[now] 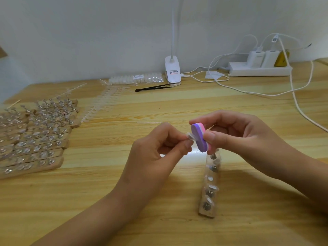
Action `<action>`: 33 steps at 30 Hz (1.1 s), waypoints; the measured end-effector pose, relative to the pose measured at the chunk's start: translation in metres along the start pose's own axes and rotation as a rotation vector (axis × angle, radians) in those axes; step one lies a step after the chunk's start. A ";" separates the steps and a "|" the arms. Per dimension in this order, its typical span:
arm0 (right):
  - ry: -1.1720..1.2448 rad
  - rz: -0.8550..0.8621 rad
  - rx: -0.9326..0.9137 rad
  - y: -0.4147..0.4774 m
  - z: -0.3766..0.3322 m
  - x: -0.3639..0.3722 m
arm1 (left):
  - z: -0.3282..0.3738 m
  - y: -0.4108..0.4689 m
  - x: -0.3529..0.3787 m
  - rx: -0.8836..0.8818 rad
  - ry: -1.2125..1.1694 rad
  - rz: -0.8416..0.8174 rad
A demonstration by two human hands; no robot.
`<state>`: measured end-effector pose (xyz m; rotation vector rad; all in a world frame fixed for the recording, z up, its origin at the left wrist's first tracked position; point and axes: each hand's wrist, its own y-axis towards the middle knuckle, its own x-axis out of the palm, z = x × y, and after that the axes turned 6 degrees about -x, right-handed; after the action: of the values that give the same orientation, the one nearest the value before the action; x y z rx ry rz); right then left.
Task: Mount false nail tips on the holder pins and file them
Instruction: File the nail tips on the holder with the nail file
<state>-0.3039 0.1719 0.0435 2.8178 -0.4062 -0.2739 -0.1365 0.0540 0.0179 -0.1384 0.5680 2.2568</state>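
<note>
Pinching a clear plastic nail tip (pixel 190 136), your left grip (pixel 156 153) meets the purple-pink foam file (pixel 198 137) held in your right grip (pixel 239 137).

Pinches nail tip (pixel 191 136) in curled left hand (pixel 156 151) fingers (pixel 177 139); grips file (pixel 197 134) in right hand (pixel 236 134), held up close together.

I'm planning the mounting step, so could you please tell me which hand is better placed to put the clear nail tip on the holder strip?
The left hand, probably: it pinches the nail tip, while the right hand holds the file block. The holder strip lies close to both.
</note>
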 end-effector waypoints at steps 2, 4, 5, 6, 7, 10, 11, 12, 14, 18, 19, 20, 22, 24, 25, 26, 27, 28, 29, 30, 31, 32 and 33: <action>0.000 0.025 -0.003 0.001 0.002 0.001 | 0.001 -0.001 0.000 0.033 0.030 -0.022; 0.008 0.078 -0.002 0.003 0.004 0.000 | 0.003 -0.004 0.006 0.135 0.104 -0.108; 0.012 0.106 -0.005 0.004 0.006 -0.001 | 0.004 -0.006 0.009 0.164 0.113 -0.156; 0.013 0.132 -0.010 0.005 0.008 -0.003 | 0.004 -0.007 0.012 0.158 0.097 -0.187; 0.013 0.155 -0.017 0.006 0.009 -0.006 | 0.006 -0.007 0.013 0.120 0.059 -0.203; 0.036 0.220 -0.019 0.009 0.015 -0.015 | 0.008 0.000 0.005 -0.069 -0.127 -0.189; 0.047 0.236 -0.011 0.009 0.017 -0.018 | 0.007 0.002 0.000 -0.121 -0.178 -0.167; 0.055 0.248 -0.002 0.010 0.020 -0.020 | 0.006 0.005 -0.004 -0.164 -0.215 -0.148; 0.059 0.258 0.016 0.011 0.024 -0.024 | 0.003 0.006 -0.007 -0.222 -0.224 -0.155; 0.052 0.261 0.031 0.012 0.028 -0.027 | -0.001 0.004 -0.001 -0.222 -0.015 -0.315; 0.054 0.261 0.033 0.013 0.028 -0.027 | -0.002 0.003 0.001 -0.212 0.058 -0.348; 0.058 0.262 0.036 0.013 0.028 -0.028 | -0.003 0.001 0.003 -0.207 0.116 -0.370; 0.069 0.264 0.046 0.013 0.029 -0.029 | -0.005 0.000 0.006 -0.183 0.203 -0.374; 0.070 0.261 0.052 0.014 0.029 -0.030 | -0.004 0.000 0.006 -0.139 0.273 -0.371; 0.068 0.258 0.055 0.014 0.030 -0.030 | -0.003 0.001 0.005 -0.128 0.296 -0.380; 0.065 0.255 0.057 0.014 0.030 -0.030 | -0.003 0.001 0.003 -0.132 0.309 -0.391; 0.066 0.254 0.058 0.014 0.030 -0.030 | -0.003 0.002 0.001 -0.149 0.310 -0.397; 0.070 0.254 0.058 0.014 0.030 -0.030 | -0.002 0.003 0.000 -0.171 0.303 -0.392; 0.076 0.256 0.058 0.014 0.030 -0.030 | -0.002 0.004 -0.001 -0.189 0.293 -0.374; 0.078 0.258 0.058 0.014 0.030 -0.030 | -0.002 0.005 0.000 -0.199 0.291 -0.351; 0.079 0.258 0.058 0.014 0.030 -0.029 | -0.002 0.007 0.002 -0.198 0.301 -0.334; 0.079 0.258 0.057 0.014 0.030 -0.029 | -0.002 0.009 0.005 -0.194 0.318 -0.332; 0.079 0.256 0.057 0.014 0.030 -0.029 | -0.002 0.010 0.008 -0.195 0.330 -0.340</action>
<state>-0.3411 0.1606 0.0235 2.7799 -0.7583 -0.0977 -0.1498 0.0528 0.0178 -0.6647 0.4518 1.9606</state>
